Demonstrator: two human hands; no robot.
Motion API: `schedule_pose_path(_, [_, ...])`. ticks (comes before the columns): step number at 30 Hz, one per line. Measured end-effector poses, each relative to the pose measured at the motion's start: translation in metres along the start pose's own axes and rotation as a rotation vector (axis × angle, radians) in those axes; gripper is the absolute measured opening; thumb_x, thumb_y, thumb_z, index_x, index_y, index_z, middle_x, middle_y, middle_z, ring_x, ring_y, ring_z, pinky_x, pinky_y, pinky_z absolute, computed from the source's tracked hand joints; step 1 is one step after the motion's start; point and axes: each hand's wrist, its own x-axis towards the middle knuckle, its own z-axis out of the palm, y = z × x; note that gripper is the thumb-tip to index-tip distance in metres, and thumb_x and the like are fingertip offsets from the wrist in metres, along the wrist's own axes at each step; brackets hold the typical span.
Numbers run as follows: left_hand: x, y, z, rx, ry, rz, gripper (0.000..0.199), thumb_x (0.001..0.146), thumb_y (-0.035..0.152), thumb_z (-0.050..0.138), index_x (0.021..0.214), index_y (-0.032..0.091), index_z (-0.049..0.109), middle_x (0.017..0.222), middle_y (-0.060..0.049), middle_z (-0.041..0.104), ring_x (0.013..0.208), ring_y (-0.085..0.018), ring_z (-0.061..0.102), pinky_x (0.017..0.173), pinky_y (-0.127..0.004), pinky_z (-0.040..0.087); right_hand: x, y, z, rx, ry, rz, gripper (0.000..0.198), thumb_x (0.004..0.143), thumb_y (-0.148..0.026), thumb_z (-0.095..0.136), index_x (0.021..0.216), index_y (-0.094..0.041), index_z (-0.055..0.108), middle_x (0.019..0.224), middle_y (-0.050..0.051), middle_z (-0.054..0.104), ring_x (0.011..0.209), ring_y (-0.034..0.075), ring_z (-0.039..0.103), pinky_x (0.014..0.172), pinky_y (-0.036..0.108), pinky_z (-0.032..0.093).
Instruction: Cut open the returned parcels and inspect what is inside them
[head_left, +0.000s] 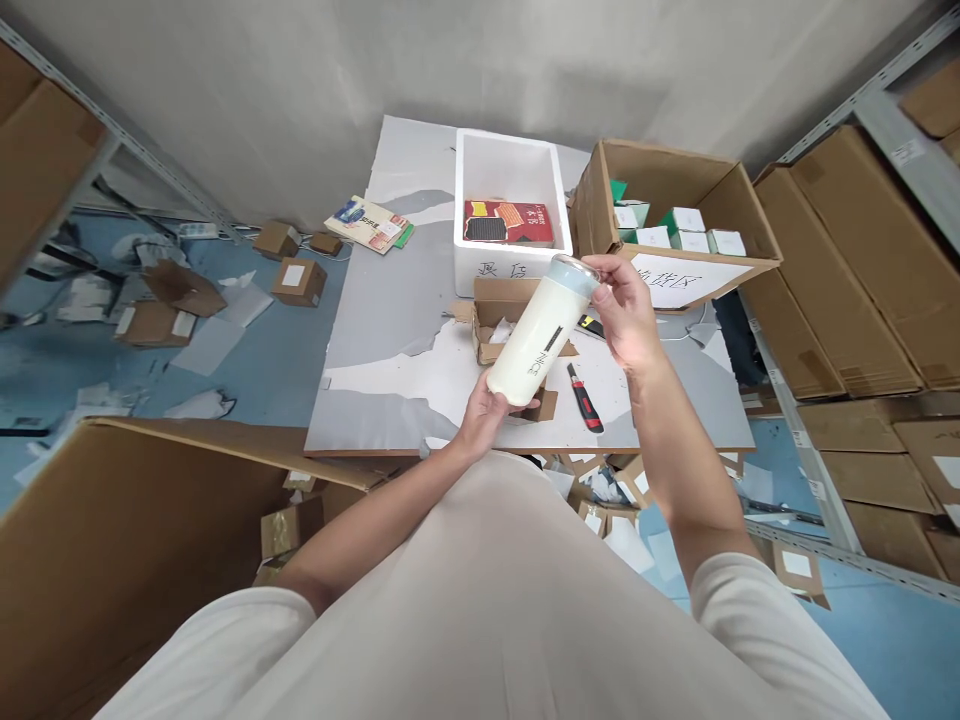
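A cream water bottle (pixel 534 340) with a pale blue collar and dark lettering is held tilted over the table, its top end up and to the right. My left hand (pixel 484 415) grips it at the base. At the top end, my right hand (pixel 624 312) has its fingers closed around the collar and rim. Behind the bottle sits an opened small cardboard box (pixel 499 292) with white packing in it, partly hidden. A red and black utility knife (pixel 585 398) lies right of the bottle, and a second dark and yellow tool (pixel 592 326) is half covered by my right hand.
A white foam box (pixel 508 262) holding a red package (pixel 510 223) stands at the back. Beside it is a cardboard carton (pixel 679 160) with several white-green boxes. Booklets (pixel 367 222) lie at the left edge. A large open carton (pixel 187 520) and shelves flank the table (pixel 375 330).
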Motion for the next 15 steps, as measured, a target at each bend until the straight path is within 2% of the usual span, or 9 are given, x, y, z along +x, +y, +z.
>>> schedule_pose_path(2, [-0.0028,0.0007,0.0003,-0.024,-0.021,-0.035,0.083,0.069,0.081,0.053,0.125,0.019,0.048,0.122,-0.015,0.062,0.102,-0.028,0.066,0.087,-0.044,0.054,-0.0005,-0.0008,-0.0036,0.003,-0.009,0.009,0.052,0.079,-0.071,0.053,0.11,-0.03,0.056,0.117,0.006,0.055,0.112,0.024,0.056,0.081,0.041,0.054])
schedule_pose_path(4, [-0.0047,0.001,0.0004,-0.014,-0.021,-0.063,0.084,0.068,0.08,0.054,0.123,0.017,0.052,0.116,-0.015,0.065,0.1,-0.028,0.067,0.085,-0.042,0.055,-0.0017,-0.0034,-0.0044,0.048,-0.034,0.043,0.052,0.079,-0.073,0.051,0.109,-0.03,0.054,0.115,0.005,0.057,0.107,0.024,0.059,0.077,0.04,0.055])
schedule_pose_path(8, [-0.0043,0.0006,0.0008,-0.016,-0.02,-0.067,0.085,0.067,0.08,0.057,0.123,0.015,0.056,0.118,-0.016,0.065,0.105,-0.028,0.065,0.087,-0.04,0.054,-0.0046,-0.0066,-0.0001,0.138,-0.047,0.08,0.052,0.081,-0.073,0.048,0.109,-0.03,0.05,0.104,0.005,0.062,0.095,0.023,0.063,0.069,0.039,0.055])
schedule_pose_path(11, [-0.003,0.0003,0.0004,0.003,-0.011,-0.042,0.083,0.07,0.079,0.055,0.122,0.014,0.059,0.119,-0.016,0.065,0.108,-0.029,0.063,0.086,-0.039,0.054,-0.005,-0.0055,0.0016,0.135,-0.036,0.082,0.052,0.081,-0.074,0.048,0.109,-0.03,0.049,0.104,0.005,0.063,0.095,0.023,0.064,0.069,0.04,0.055])
schedule_pose_path(13, [-0.0031,0.0007,0.0004,0.039,0.008,-0.018,0.08,0.074,0.076,0.053,0.125,0.015,0.058,0.12,-0.014,0.065,0.109,-0.028,0.062,0.086,-0.037,0.054,-0.0044,-0.0036,0.0018,0.124,-0.031,0.078,0.053,0.08,-0.074,0.048,0.109,-0.03,0.049,0.107,0.005,0.062,0.098,0.024,0.064,0.069,0.039,0.056])
schedule_pose_path(15, [-0.0039,0.0017,0.0012,0.071,0.039,0.001,0.079,0.077,0.073,0.054,0.134,0.018,0.051,0.124,-0.013,0.064,0.111,-0.027,0.061,0.087,-0.036,0.053,-0.0034,-0.0009,0.0025,0.119,-0.016,0.074,0.053,0.079,-0.074,0.049,0.109,-0.031,0.049,0.11,0.005,0.061,0.099,0.023,0.064,0.068,0.038,0.056])
